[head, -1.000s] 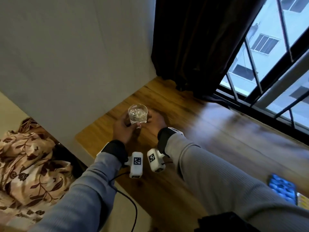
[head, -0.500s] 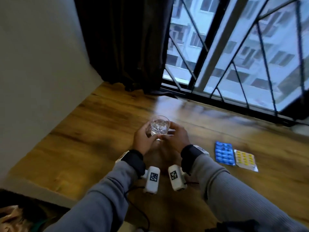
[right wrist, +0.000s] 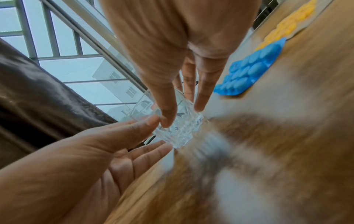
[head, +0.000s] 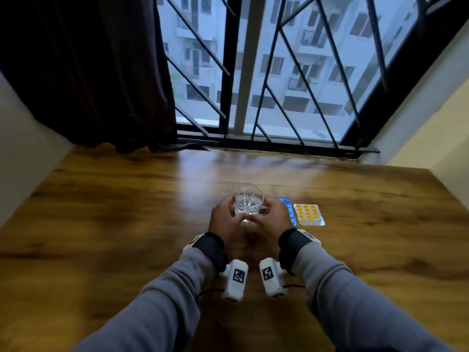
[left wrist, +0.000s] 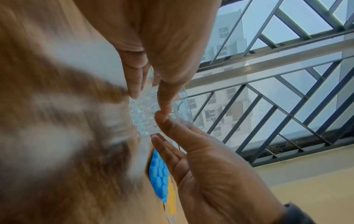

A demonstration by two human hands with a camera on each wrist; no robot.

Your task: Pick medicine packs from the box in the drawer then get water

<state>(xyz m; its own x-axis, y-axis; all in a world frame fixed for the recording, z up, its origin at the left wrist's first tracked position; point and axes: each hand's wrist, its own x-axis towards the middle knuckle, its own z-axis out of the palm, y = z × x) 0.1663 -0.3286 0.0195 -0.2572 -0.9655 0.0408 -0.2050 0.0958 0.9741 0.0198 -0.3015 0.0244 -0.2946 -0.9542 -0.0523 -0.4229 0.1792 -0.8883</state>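
Observation:
A clear cut-glass tumbler [head: 248, 203] with water in it is held between both hands, low over the wooden table [head: 114, 224]. My left hand [head: 225, 219] grips its left side, thumb and fingers around the wall. My right hand [head: 271, 221] grips the right side the same way. In the wrist views the glass [left wrist: 143, 112] [right wrist: 182, 130] sits between the two thumbs. Just right of my right hand, a blue blister pack [head: 289, 212] [right wrist: 249, 68] lies flat, partly hidden by the hand. A yellow blister pack [head: 308, 214] [right wrist: 291, 25] lies beside it.
A barred window [head: 279, 72] runs along the table's far edge, with a dark curtain [head: 88, 72] at the left. Walls close in on the left and right sides. Bare wood stretches left of the hands and in front of them.
Both hands have carried the glass to the right along the table, from the left wall corner to beside the two blister packs. The head view has swung right towards the window.

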